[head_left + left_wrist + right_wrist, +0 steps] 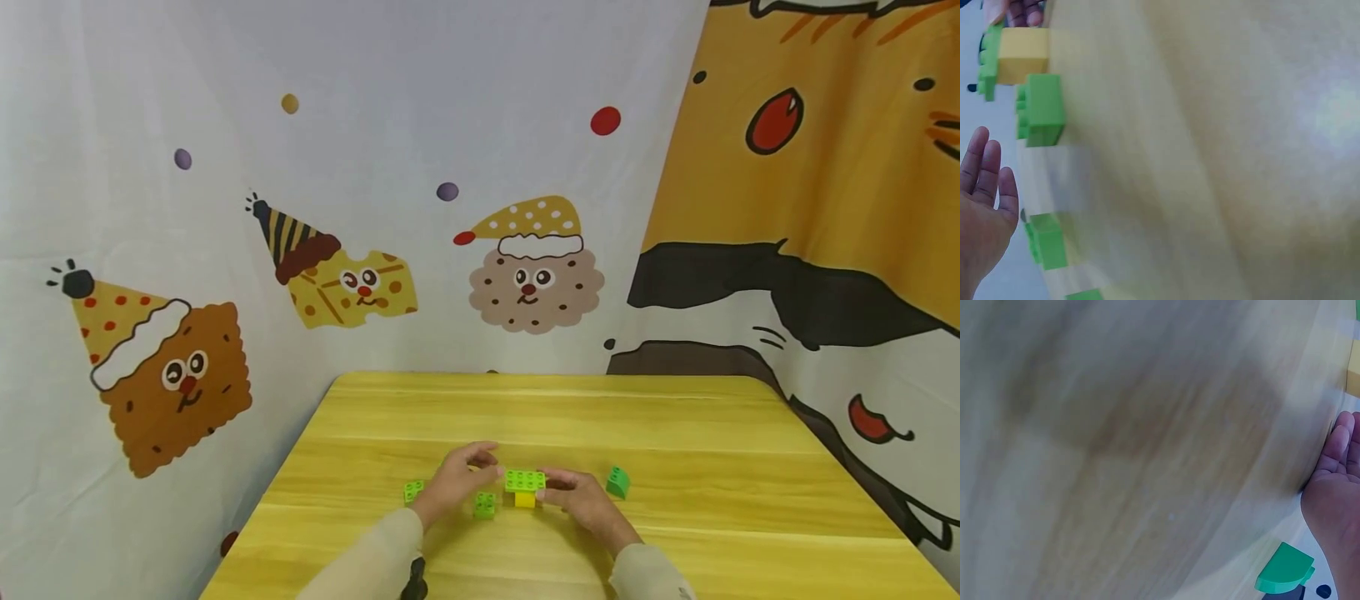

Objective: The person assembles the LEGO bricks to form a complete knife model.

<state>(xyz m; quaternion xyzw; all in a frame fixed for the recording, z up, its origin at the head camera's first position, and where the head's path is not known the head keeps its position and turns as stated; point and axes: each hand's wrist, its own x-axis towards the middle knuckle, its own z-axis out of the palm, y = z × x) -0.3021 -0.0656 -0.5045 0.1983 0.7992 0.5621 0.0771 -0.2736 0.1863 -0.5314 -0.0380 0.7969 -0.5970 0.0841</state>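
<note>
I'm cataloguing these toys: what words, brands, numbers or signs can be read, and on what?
No readable text: none on the green blocks, yellow block or table; the backdrop shows only drawings.
A dark mark on the right sleeve is too small to read.

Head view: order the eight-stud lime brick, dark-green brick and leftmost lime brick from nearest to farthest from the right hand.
1. Eight-stud lime brick: touched by the right hand.
2. Dark-green brick: right of that hand, apart.
3. Leftmost lime brick: far left, past the left hand.
</note>
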